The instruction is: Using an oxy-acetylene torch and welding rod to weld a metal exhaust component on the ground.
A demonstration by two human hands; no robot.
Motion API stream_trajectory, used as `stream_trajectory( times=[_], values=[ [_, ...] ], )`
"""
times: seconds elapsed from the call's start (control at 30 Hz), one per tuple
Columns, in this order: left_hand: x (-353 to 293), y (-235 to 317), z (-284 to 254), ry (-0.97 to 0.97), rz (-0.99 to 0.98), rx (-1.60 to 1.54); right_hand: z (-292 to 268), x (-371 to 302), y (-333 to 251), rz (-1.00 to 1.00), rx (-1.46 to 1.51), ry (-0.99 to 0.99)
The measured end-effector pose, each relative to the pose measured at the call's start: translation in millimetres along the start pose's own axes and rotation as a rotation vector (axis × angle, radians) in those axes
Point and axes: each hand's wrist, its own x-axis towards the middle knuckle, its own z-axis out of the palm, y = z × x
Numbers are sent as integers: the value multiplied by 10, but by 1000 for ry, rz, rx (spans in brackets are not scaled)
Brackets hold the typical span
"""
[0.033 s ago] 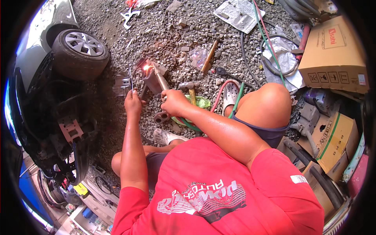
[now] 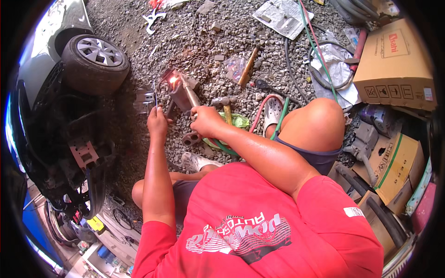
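My right hand (image 2: 207,121) is wrapped round a gas torch (image 2: 191,95), which slants away to a bright glowing flame (image 2: 174,80). The glow sits at the far end of a greyish metal part (image 2: 180,99) on the gravel; its finer shape is hard to make out. A thin filler rod (image 2: 156,94) rises from the pinched fingers of my left hand (image 2: 159,121), left of the metal part. Close to my right wrist lies a metal flange with holes (image 2: 191,138). A hammer (image 2: 226,105) with a yellowish handle rests beyond my right hand.
Left stands a car with its wheel (image 2: 95,60) and exposed dark front. Green and red hoses (image 2: 320,55) run across the right. Cardboard boxes (image 2: 394,65) are stacked at right. A rusty chain (image 2: 190,53), wooden stick (image 2: 249,67) and newspaper (image 2: 283,18) lie on gravel.
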Motion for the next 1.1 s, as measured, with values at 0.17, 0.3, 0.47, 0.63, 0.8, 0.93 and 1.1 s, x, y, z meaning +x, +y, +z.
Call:
stream_trajectory(
  times=[0.17,0.3,0.47,0.63,0.8,0.93,1.1],
  values=[
    [-2,24,63,-7,-22,-34,26,50,112,-83,-17,50],
    [-24,45,47,-9,-16,-30,38,47,105,-71,-5,34],
    [-21,57,56,-10,-12,-36,41,68,119,-89,-27,45],
    [-38,68,53,-2,-20,-34,42,45,104,-71,4,41],
    [-54,74,61,-7,-21,-43,15,31,87,-50,9,41],
    [-72,56,26,-17,-35,-56,8,15,47,0,49,12],
    [-87,23,-27,2,-17,-55,-10,-16,-11,53,51,-23]
  ],
)
